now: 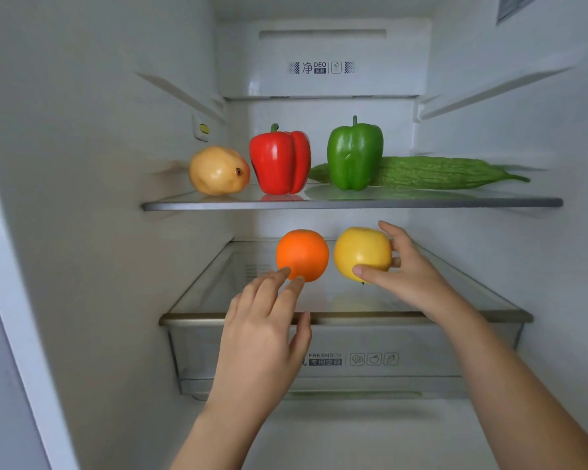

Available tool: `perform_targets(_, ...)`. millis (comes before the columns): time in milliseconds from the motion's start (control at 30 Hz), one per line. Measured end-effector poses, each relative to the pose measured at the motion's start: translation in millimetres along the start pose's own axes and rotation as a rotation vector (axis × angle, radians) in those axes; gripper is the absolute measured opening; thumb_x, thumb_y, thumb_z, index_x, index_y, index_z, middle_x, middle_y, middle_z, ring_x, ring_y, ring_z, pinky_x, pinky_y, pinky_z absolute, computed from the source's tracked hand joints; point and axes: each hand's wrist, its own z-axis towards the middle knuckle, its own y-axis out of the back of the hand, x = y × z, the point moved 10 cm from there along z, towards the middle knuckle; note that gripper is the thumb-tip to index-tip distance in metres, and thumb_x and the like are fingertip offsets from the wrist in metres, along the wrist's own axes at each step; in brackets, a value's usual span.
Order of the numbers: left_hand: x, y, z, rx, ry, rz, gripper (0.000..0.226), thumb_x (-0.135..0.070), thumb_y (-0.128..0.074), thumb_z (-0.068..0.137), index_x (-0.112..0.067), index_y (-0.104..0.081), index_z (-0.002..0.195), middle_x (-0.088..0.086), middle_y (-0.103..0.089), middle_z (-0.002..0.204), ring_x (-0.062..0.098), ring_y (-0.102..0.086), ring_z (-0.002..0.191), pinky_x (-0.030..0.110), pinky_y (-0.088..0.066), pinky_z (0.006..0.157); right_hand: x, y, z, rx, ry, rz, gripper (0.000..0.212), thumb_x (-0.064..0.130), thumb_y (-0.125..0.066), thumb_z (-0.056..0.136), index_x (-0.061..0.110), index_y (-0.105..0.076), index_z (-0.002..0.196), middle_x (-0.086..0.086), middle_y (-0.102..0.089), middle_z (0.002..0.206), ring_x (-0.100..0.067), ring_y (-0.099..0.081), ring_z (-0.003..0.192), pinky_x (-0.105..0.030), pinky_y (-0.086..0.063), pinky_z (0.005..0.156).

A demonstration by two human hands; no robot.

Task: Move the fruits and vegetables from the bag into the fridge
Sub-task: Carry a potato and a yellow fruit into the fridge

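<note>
1. Orange fruit (302, 254) sitting on the lower glass shelf (455, 283) of the fridge (82, 198), just left of the yellow fruit (362, 253), the two nearly touching.
2. Reaching in from below with the left hand (260, 337), its fingers (279, 276) spread and loosely extended, two fingertips brushing the lower front of the orange fruit, nothing gripped.
3. Cupping the yellow fruit with the right hand (409, 276), thumb pressing its lower front, other fingers (392, 232) wrapping round its right side and back; whether resting on the shelf or lifted slightly, not clear.
4. Lying above on the upper glass shelf (350, 202), in a row from left to right: a yellowish pear-like fruit (218, 171) on its side, a red bell pepper (280, 161) standing upright just beside it, a green bell pepper (354, 154) upright, well apart from neither neighbour.
5. Stretching behind the green bell pepper and out to the right, a bumpy green bitter gourd (438, 173), lying flat, its tapered tip pointing at the right wall.
6. Showing beneath the lower shelf, a clear crisper drawer (319, 364) marked FRESHBOX, closed, partly hidden by the left hand.
7. Carrying a DEO label, a white panel (323, 67) at the back wall above the upper shelf.
</note>
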Motion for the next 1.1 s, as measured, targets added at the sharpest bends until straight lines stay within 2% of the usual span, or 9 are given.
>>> perform_targets(100,-1,-3,1,0.009,-0.001,-0.006,0.040,-0.026,-0.046,0.081,-0.008,-0.059,0.114,0.011,-0.061,0.116,0.028,-0.055,0.103,0.039,-0.046,0.083,4,0,-2,-0.003,0.017,0.002,0.086,0.031,-0.078,0.069,0.039,-0.026,0.137,-0.003,-0.036,0.137,-0.017,-0.049,0.109,-0.027,-0.036,0.084)
perform_targets(300,-5,-5,2,0.021,-0.009,-0.015,0.040,-0.026,-0.046,0.081,-0.007,-0.059,0.113,0.013,-0.061,0.115,0.031,-0.057,0.101,0.040,-0.049,0.081,9,-1,-7,-0.004,0.039,-0.015,0.082,0.031,-0.078,0.070,0.039,-0.029,0.136,0.000,-0.036,0.135,-0.015,-0.046,0.109,-0.027,-0.035,0.086)
perform_targets(567,-5,-7,1,0.045,0.001,0.001,0.040,-0.027,-0.045,0.081,-0.007,-0.060,0.113,0.012,-0.062,0.114,0.030,-0.057,0.101,0.040,-0.049,0.081,16,-1,-13,0.009,0.073,-0.106,0.076,0.031,-0.076,0.072,0.039,-0.032,0.134,0.005,-0.034,0.122,-0.011,-0.043,0.109,-0.025,-0.031,0.086)
perform_targets(700,-5,-5,-2,0.051,0.012,0.020,0.040,-0.027,-0.045,0.080,-0.006,-0.061,0.111,0.013,-0.063,0.112,0.031,-0.057,0.101,0.040,-0.049,0.080,21,-1,-22,-0.026,0.088,-0.154,0.076,0.032,-0.073,0.074,0.033,-0.030,0.137,0.002,-0.031,0.128,-0.015,-0.044,0.112,-0.025,-0.031,0.086)
perform_targets(867,-5,2,-9,0.070,0.009,0.042,0.040,-0.027,-0.044,0.080,-0.007,-0.061,0.109,0.012,-0.063,0.114,0.030,-0.058,0.101,0.040,-0.048,0.082,35,0,-43,-0.132,0.151,-0.252,0.075,0.029,-0.071,0.077,0.027,-0.030,0.139,-0.006,-0.030,0.135,-0.016,-0.033,0.124,-0.017,-0.024,0.086)
perform_targets(1000,2,12,-18,0.069,0.020,0.042,0.039,-0.027,-0.045,0.080,-0.007,-0.061,0.108,0.011,-0.063,0.113,0.029,-0.058,0.100,0.038,-0.046,0.083,51,0,-67,-0.232,0.186,-0.333,0.071,0.027,-0.069,0.078,0.019,-0.032,0.138,-0.009,-0.031,0.137,-0.021,-0.029,0.129,-0.022,-0.024,0.090)
perform_targets(1100,3,17,-24,0.091,0.017,0.074,0.040,-0.027,-0.044,0.079,-0.007,-0.062,0.107,0.011,-0.063,0.112,0.029,-0.058,0.100,0.037,-0.047,0.081,67,-11,-90,-0.214,0.220,-0.371,0.067,0.028,-0.065,0.081,0.017,-0.032,0.139,-0.010,-0.035,0.134,-0.023,-0.034,0.125,-0.028,-0.031,0.094)
